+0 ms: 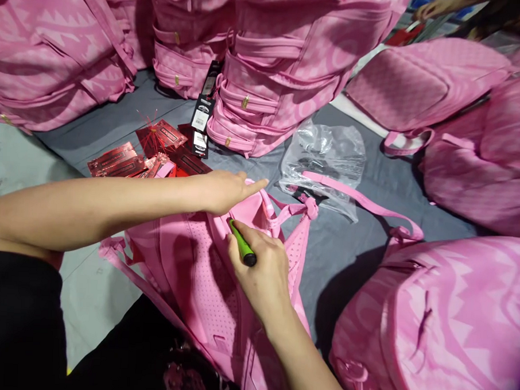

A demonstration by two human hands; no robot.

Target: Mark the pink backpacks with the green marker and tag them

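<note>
A pink backpack lies in front of me with its perforated back panel up and its top end away from me. My left hand holds the top edge of this backpack; one finger points out to the right and the others are mostly hidden. In my right hand is a short green tool with a black end, its far tip against the fabric just below my left hand. The kind of tool cannot be made out. A knotted pink strap lies to the right of my hands.
Stacked pink backpacks stand at the back, with black tags hanging beside them. Shiny red tags lie left of a clear plastic bag on the grey cloth. Another pink backpack sits close on my right. A person's hand shows at the top right.
</note>
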